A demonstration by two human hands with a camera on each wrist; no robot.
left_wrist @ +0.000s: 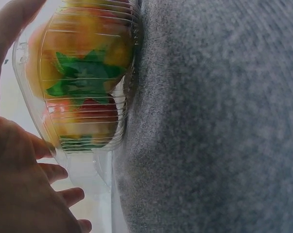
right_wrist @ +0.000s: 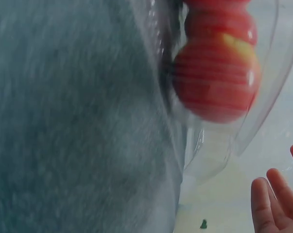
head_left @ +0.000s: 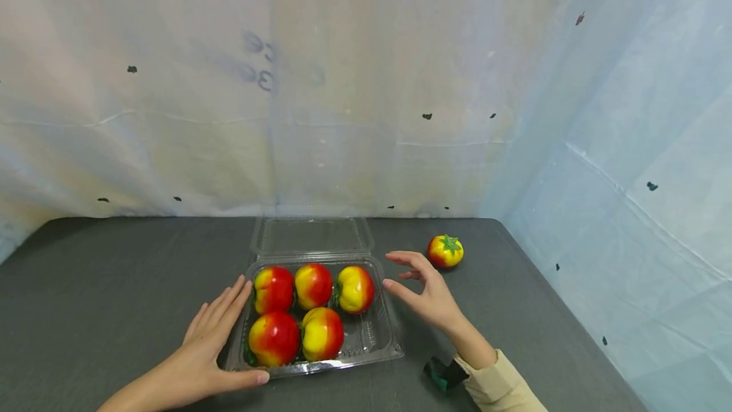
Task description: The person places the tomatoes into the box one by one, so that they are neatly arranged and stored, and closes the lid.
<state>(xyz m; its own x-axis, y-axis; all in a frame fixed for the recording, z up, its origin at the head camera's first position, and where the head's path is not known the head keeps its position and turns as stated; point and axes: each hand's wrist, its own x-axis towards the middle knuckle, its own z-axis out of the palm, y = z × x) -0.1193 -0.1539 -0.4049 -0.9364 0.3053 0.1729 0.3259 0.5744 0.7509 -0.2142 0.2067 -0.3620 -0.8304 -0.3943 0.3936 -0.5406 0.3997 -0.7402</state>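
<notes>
A clear plastic clamshell box lies on the table with its lid folded back. Several red-and-yellow tomatoes with green leafy tops sit in it in two rows; its front right corner holds none. My left hand is spread along the box's left side, fingers straight at the rim and thumb by the front corner; the left wrist view has the hand beside the clear wall. Just off the right rim, my right hand is held with thumb and fingers apart, nothing between them.
Another tomato rests on the dark grey table, behind and right of my right hand. Pale plastic sheeting hangs behind the table and along its right side. A black strap shows by the right cuff.
</notes>
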